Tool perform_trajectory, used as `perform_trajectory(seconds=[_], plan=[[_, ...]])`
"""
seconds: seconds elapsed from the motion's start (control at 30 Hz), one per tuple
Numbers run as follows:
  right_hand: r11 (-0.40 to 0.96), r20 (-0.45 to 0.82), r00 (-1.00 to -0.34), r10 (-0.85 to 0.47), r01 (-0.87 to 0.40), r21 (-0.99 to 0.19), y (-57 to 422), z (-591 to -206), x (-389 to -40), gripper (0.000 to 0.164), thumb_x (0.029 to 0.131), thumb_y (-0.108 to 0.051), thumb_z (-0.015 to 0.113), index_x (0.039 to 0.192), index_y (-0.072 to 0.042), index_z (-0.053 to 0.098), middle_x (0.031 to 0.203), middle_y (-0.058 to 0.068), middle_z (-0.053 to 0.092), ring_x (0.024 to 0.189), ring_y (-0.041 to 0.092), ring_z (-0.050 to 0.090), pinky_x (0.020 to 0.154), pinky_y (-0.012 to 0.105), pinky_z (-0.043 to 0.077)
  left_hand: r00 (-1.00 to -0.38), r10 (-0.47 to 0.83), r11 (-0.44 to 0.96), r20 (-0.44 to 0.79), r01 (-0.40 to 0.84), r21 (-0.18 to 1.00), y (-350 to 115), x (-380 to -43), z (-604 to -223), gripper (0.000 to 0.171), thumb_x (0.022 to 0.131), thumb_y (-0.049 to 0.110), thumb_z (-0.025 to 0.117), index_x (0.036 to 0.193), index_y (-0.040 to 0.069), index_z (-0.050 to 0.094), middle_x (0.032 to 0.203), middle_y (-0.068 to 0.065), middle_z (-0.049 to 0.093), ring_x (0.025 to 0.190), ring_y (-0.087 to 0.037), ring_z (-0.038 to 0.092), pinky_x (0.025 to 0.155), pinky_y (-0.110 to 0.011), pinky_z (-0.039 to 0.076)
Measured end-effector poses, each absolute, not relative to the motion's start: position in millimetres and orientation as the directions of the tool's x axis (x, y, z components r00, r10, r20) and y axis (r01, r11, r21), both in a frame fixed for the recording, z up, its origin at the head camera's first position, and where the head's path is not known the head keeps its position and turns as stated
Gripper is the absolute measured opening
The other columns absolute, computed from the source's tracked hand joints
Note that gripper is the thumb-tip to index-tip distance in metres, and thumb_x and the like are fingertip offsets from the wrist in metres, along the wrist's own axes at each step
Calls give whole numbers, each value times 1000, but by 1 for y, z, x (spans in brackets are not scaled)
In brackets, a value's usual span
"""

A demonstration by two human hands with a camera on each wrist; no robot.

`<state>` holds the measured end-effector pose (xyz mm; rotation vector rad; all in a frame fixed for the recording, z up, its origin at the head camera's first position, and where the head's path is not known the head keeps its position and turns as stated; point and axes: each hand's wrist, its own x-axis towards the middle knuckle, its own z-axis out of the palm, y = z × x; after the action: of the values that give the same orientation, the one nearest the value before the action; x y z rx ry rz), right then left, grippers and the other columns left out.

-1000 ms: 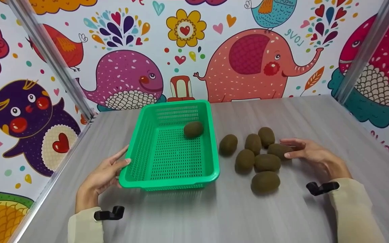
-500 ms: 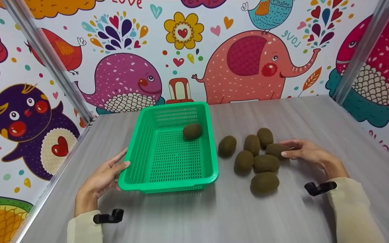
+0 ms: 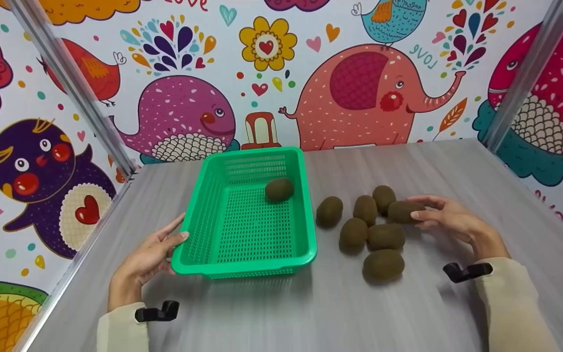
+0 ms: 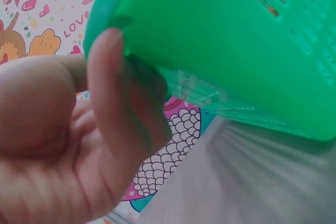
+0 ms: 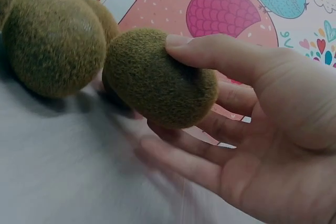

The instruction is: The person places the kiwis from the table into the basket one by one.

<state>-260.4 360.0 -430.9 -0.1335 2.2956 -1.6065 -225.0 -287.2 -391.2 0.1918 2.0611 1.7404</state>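
In the head view, my left hand grips the near left rim of a green plastic basket, thumb over the edge. Close up in the left wrist view, the thumb lies against the basket wall and the other fingers pass beneath the rim. One brown kiwi lies inside, near the back right. Right of the basket, my right hand holds another kiwi by its right end. The right wrist view shows that kiwi between thumb and fingers, apparently just above the table.
Several more kiwis sit in a loose cluster on the grey table, among them a front one and one beside the basket. A cartoon-printed wall closes off the back, with metal posts at both corners.
My right hand has taken hold of the kiwi and shifted it slightly up and to the right in the head view, away from its neighbours. My left hand and the basket stay put.
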Motion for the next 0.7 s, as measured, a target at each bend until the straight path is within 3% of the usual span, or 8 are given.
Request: perform_trajectory(seconds=[0.3, 0.7], plan=[[281, -205, -958, -203, 143, -949, 354, -417, -260, 58, 99, -35, 64, 149, -16, 43, 138, -8, 45, 122, 10, 51, 105, 29, 51, -894, 384, 200, -231, -164, 966, -287, -226, -391, 74, 107, 31, 48, 163, 20, 1, 100, -3, 75, 72, -13, 73, 56, -30, 60], [136, -185, -975, -125, 168, -976, 331, -397, -257, 70, 95, -34, 70, 150, -5, 39, 134, -4, 50, 111, 3, 62, 98, 22, 54, -901, 375, 216, -220, -146, 965, -287, -224, -389, 74, 107, 31, 50, 163, 18, 3, 102, -6, 76, 75, -15, 75, 58, -31, 61]])
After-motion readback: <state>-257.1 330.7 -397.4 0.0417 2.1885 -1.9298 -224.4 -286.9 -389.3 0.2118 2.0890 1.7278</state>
